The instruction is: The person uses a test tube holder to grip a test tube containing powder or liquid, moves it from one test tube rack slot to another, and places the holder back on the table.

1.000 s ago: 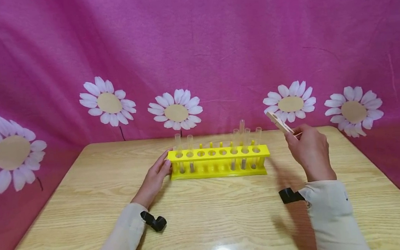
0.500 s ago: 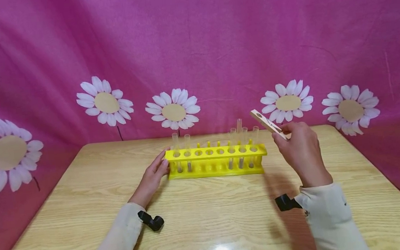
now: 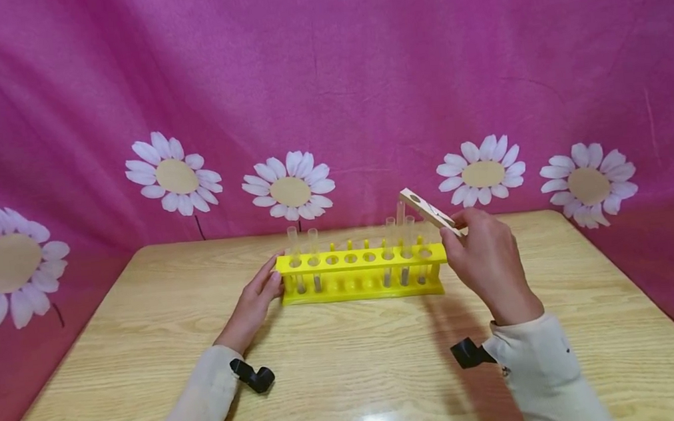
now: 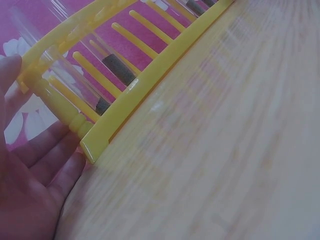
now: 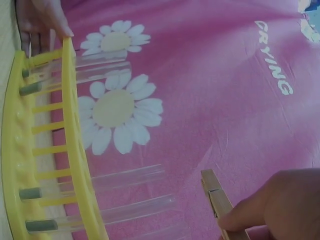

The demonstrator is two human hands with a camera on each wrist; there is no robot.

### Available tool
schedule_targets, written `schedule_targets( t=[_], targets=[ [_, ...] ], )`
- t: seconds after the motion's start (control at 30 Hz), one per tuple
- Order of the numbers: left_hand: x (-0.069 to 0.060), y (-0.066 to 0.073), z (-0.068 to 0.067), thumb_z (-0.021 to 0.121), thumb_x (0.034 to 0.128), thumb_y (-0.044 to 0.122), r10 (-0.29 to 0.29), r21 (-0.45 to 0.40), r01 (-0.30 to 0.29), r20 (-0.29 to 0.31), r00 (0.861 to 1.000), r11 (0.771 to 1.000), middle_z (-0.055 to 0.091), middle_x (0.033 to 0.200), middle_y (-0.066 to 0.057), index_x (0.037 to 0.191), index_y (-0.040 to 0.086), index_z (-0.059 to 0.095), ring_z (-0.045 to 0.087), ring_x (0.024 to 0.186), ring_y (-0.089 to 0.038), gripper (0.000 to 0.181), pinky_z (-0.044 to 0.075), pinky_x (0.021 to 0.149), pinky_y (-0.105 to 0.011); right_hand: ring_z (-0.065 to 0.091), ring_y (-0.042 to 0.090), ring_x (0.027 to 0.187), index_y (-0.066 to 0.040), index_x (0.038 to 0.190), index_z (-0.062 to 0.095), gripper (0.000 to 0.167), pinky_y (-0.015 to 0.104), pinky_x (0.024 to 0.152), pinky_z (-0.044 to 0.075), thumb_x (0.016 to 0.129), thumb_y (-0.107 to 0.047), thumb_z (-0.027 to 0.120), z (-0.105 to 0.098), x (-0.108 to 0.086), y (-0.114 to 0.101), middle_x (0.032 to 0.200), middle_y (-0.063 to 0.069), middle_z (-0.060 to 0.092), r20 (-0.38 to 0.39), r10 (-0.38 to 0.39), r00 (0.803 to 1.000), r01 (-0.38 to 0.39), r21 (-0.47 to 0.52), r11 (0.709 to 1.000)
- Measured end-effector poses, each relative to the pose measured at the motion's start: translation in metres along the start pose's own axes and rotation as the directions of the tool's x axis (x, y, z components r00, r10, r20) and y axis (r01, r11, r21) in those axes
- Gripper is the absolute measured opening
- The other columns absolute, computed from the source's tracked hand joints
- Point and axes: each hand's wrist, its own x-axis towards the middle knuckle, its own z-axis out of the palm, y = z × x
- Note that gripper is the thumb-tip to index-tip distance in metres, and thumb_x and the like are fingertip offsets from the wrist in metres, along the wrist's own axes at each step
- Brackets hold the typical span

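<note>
Hanging behind the yellow rack and past both its ends, a purple-pink cloth shows white daisies. The rack itself stands upright on a wooden table. To its near left lies a pale left sleeve with a black clip at the cuff, and from it comes the left hand, which grips the rack's left end, thumb at the front and index finger reaching toward the back. Just inside that end, two clear tubes stand in the rack's first two holes, with dark stuff at the bottom of each. Along the middle of the rack come three bare holes, with short yellow pegs behind them. The three holes at the rack's right end hold three more tubes, and a taller tube rises behind them. Above the rack's right part, a wooden clothespin slants up to the left; in the head view it overlaps the taller tube's top, and I cannot tell whether they touch. The right hand, beside the rack's right end, pinches the clothespin between thumb and fingers. To the rack's near right is the pale right sleeve.
</note>
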Motion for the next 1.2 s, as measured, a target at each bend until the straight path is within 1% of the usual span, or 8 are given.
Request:
schedule_targets(
  t=[0.07, 0.13, 0.27, 0.43, 0.57, 0.77, 0.97, 1.2],
  targets=[
    [-0.005, 0.009, 0.001, 0.039, 0.1049, 0.034, 0.001, 0.011, -0.001, -0.001, 1.0, 1.0, 0.028, 0.156, -0.007, 0.154, 0.023, 0.026, 0.043, 0.131, -0.031, 0.052, 0.036, 0.109, -0.047, 0.055, 0.029, 0.072, 0.006, 0.106, 0.063, 0.024, 0.036, 0.056, 0.053, 0.092, -0.014, 0.064, 0.001, 0.0, -0.001, 0.095, 0.019, 0.063, 0.0, -0.002, 1.0, 0.002, 0.012, 1.0],
    [-0.005, 0.01, 0.001, 0.04, 0.1044, 0.035, -0.008, 0.008, 0.008, -0.006, 1.0, 1.0, 0.03, 0.155, -0.006, 0.154, 0.024, 0.028, 0.044, 0.131, -0.03, 0.052, 0.036, 0.109, -0.046, 0.054, 0.028, 0.07, 0.005, 0.106, 0.061, 0.023, 0.035, 0.054, 0.053, 0.092, -0.014, 0.063, 0.002, 0.0, -0.002, 0.093, 0.018, 0.063, 0.005, -0.006, 1.0, 0.006, 0.014, 1.0],
    [-0.003, 0.006, 0.001, 0.041, 0.1043, 0.034, -0.016, -0.005, 0.016, -0.003, 1.0, 1.0, 0.03, 0.156, -0.005, 0.154, 0.023, 0.028, 0.045, 0.13, -0.031, 0.052, 0.036, 0.109, -0.046, 0.052, 0.027, 0.068, 0.004, 0.105, 0.061, 0.022, 0.033, 0.054, 0.049, 0.092, -0.014, 0.064, 0.004, -0.002, -0.003, 0.091, 0.018, 0.063, 0.018, -0.018, 1.0, 0.018, 0.001, 1.0],
    [0.007, -0.012, -0.002, 0.04, 0.104, 0.036, 0.023, -0.008, -0.023, -0.005, 1.0, 1.0, 0.03, 0.156, -0.003, 0.153, 0.026, 0.028, 0.044, 0.131, -0.029, 0.052, 0.037, 0.108, -0.047, 0.051, 0.026, 0.066, 0.003, 0.103, 0.062, 0.021, 0.031, 0.053, 0.045, 0.091, -0.014, 0.064, 0.007, -0.003, -0.005, 0.089, 0.018, 0.064, 0.038, -0.021, 0.999, 0.021, -0.013, 1.0],
    [0.012, -0.021, -0.003, 0.042, 0.1018, 0.044, 0.039, 0.004, -0.039, -0.018, 0.999, 0.999, 0.031, 0.155, 0.002, 0.152, 0.031, 0.029, 0.045, 0.13, -0.026, 0.053, 0.038, 0.108, -0.045, 0.051, 0.025, 0.064, 0.002, 0.1, 0.063, 0.019, 0.031, 0.053, 0.044, 0.091, -0.014, 0.064, 0.009, -0.003, -0.006, 0.085, 0.015, 0.062, 0.057, -0.022, 0.998, 0.023, -0.017, 1.0],
    [0.01, -0.024, -0.003, 0.043, 0.0997, 0.049, 0.017, 0.004, -0.017, -0.023, 1.0, 1.0, 0.031, 0.155, 0.005, 0.152, 0.032, 0.03, 0.046, 0.129, -0.025, 0.056, 0.039, 0.107, -0.044, 0.05, 0.024, 0.063, -0.001, 0.095, 0.063, 0.013, 0.029, 0.052, 0.044, 0.091, -0.013, 0.065, 0.012, -0.005, -0.006, 0.08, 0.012, 0.061, 0.088, -0.009, 0.996, 0.01, -0.01, 1.0],
    [0.012, -0.022, -0.003, 0.043, 0.0984, 0.053, 0.038, 0.02, -0.037, -0.033, 0.999, 0.999, 0.032, 0.154, 0.006, 0.151, 0.034, 0.031, 0.046, 0.13, -0.023, 0.057, 0.039, 0.107, -0.043, 0.049, 0.024, 0.063, -0.001, 0.093, 0.063, 0.012, 0.03, 0.052, 0.043, 0.09, -0.012, 0.066, 0.015, -0.005, -0.007, 0.079, 0.011, 0.061, 0.071, -0.04, 0.997, 0.04, -0.006, 0.999],
    [0.012, -0.023, -0.003, 0.043, 0.099, 0.051, 0.017, 0.015, -0.016, -0.033, 0.999, 1.0, 0.031, 0.155, 0.003, 0.152, 0.032, 0.03, 0.047, 0.128, -0.025, 0.058, 0.04, 0.106, -0.044, 0.048, 0.024, 0.061, 0.0, 0.09, 0.063, 0.012, 0.031, 0.052, 0.041, 0.09, -0.012, 0.066, 0.021, -0.005, -0.005, 0.074, 0.01, 0.059, 0.062, -0.055, 0.997, 0.057, -0.025, 0.998]
  ],
)
